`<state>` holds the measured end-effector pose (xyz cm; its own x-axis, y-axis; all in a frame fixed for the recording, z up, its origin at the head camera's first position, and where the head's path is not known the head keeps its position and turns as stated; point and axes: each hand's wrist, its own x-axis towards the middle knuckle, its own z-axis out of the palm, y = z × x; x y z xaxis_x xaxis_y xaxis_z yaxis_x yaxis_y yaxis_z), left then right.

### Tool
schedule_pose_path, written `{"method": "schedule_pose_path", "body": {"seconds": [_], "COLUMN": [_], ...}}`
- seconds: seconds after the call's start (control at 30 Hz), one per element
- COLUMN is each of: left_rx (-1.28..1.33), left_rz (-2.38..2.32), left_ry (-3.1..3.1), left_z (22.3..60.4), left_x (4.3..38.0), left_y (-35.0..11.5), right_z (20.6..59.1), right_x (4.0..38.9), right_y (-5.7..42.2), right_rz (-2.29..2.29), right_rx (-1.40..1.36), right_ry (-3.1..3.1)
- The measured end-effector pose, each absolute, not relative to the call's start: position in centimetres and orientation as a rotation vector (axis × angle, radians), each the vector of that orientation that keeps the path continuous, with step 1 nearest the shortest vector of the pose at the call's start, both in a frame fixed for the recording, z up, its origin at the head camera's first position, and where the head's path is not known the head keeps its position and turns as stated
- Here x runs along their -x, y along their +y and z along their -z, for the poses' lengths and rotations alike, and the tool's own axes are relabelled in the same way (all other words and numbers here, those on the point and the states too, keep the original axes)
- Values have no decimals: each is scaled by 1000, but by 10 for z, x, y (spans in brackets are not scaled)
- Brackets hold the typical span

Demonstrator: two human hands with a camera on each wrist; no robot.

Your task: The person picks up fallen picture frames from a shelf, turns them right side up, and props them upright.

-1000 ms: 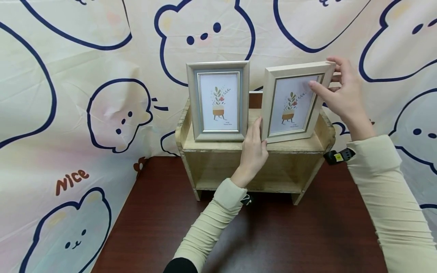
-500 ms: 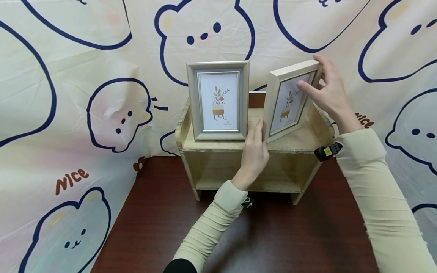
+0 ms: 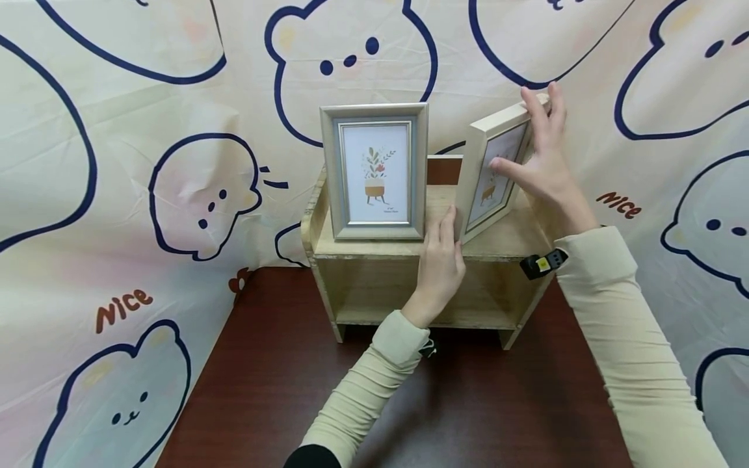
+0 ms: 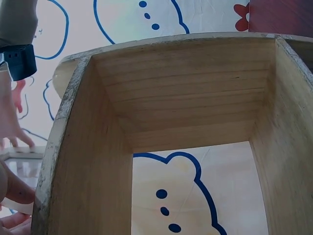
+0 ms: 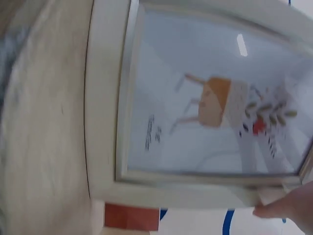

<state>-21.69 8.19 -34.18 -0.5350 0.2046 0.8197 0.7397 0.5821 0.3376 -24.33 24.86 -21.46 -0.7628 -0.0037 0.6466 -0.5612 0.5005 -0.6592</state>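
Observation:
Two picture frames stand on the upper shelf of a small wooden shelf unit (image 3: 433, 250). The left frame (image 3: 379, 227), grey-beige with a potted-plant print, faces forward. The right, cream frame (image 3: 475, 188) is turned at an angle, its right side farther back. With straight fingers, my left hand (image 3: 439, 266) touches this frame's lower left corner. At the upper right corner, my right hand (image 3: 547, 162) has its fingers extended and spread over the top edge, the thumb in front of the picture. The right wrist view shows the cream frame (image 5: 105, 112) close up and the thumb (image 5: 281, 210) at its edge.
The unit's lower compartment (image 4: 186, 93) fills the left wrist view. Under the unit is a dark red-brown tabletop (image 3: 263, 364). A cloth backdrop (image 3: 193, 104) with cartoon outlines hangs close behind and at the sides.
The cream frame has turned, its right side swinging back, so its left side edge shows more. My right hand has moved left with it, fingers now spread. My left hand has barely shifted.

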Motion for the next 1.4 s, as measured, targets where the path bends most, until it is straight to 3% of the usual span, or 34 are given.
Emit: {"method": "schedule_pose_path", "body": {"seconds": [0.57, 1.0, 1.4], "left_rx": [769, 1066, 1145], "left_rz": [929, 1368, 1513], "left_ry": [-2014, -1881, -2172], "left_z": [343, 333, 305], "left_x": [216, 228, 247], "left_y": [84, 79, 84], "right_z": [224, 205, 201], "right_x": [237, 233, 240], "right_y": [226, 250, 267], "right_rz": [-982, -1430, -1591], "right_rx": [-495, -901, -1083], "right_ry": [-2058, -2011, -1997]}}
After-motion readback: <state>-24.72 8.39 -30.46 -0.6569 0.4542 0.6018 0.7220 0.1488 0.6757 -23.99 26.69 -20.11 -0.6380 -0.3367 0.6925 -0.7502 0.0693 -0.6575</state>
